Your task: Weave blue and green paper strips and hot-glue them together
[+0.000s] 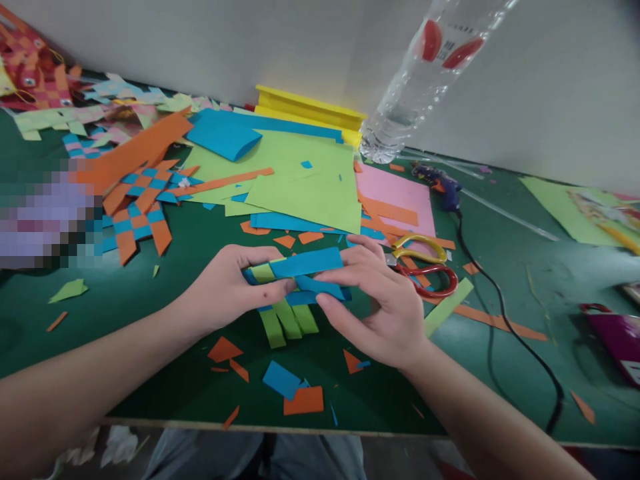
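Observation:
A small weave of blue and green paper strips (pixel 287 321) is held up over the green table near its front edge. My left hand (pixel 235 283) pinches its left side, thumb in front and fingers behind. At the other end, my right hand (pixel 377 300) has thumb and fingers closed on the loose blue strips (pixel 313 262). Green strip ends hang below the woven part. Just beyond my right hand lie scissors (pixel 425 267) with one yellow and one red handle, their blades mostly hidden.
Green paper sheets (pixel 310 193) and a folded blue piece (pixel 225 133) lie behind my hands. Woven orange-and-blue pieces (pixel 140 207) sit at left. A water bottle (pixel 420 80), a glue gun (pixel 445 187) with a black cord, and paper scraps (pixel 303 400) surround the work.

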`<action>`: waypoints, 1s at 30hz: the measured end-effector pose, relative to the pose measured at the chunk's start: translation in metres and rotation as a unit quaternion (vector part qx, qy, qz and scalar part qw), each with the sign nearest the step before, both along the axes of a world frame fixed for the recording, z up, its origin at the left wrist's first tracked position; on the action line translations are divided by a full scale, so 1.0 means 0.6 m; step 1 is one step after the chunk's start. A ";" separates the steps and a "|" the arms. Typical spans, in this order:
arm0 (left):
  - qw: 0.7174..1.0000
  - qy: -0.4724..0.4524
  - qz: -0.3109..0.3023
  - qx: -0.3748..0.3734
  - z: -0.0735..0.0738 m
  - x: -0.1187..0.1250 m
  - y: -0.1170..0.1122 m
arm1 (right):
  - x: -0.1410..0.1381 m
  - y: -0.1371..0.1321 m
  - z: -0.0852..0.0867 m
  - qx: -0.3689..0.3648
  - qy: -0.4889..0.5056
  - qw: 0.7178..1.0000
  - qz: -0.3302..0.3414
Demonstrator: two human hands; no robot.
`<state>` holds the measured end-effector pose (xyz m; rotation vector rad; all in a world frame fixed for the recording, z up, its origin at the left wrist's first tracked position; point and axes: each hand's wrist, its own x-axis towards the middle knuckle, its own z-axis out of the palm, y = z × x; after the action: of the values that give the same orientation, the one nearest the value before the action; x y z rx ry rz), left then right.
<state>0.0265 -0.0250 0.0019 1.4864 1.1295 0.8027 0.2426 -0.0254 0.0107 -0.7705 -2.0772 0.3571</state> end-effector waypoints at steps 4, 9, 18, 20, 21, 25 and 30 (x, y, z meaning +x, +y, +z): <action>1.000 -0.002 0.000 0.004 0.003 0.002 -0.001 | -0.001 0.000 -0.001 0.033 -0.013 0.999 -0.006; 1.000 0.000 0.001 0.006 0.005 0.002 -0.001 | -0.003 -0.001 -0.005 0.037 -0.021 0.999 -0.002; 1.000 0.008 0.002 0.005 0.005 0.003 0.001 | -0.002 -0.001 -0.012 0.035 -0.009 0.999 0.015; 1.000 0.017 0.004 0.005 0.004 0.003 0.001 | -0.002 -0.001 -0.011 0.031 -0.009 0.999 0.012; 1.000 0.023 0.005 0.004 0.004 0.003 0.001 | -0.003 0.000 -0.010 0.026 -0.011 1.000 0.007; 0.999 0.038 0.001 -0.001 0.004 0.001 0.000 | -0.004 0.001 -0.006 0.008 -0.020 1.000 -0.004; 1.000 0.025 -0.002 0.001 0.006 0.002 0.000 | -0.004 0.001 -0.004 -0.001 -0.021 1.000 0.000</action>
<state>0.0279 -0.0253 0.0057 1.5172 1.1632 0.7682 0.2401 -0.0247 0.0080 -0.7862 -2.1164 0.3457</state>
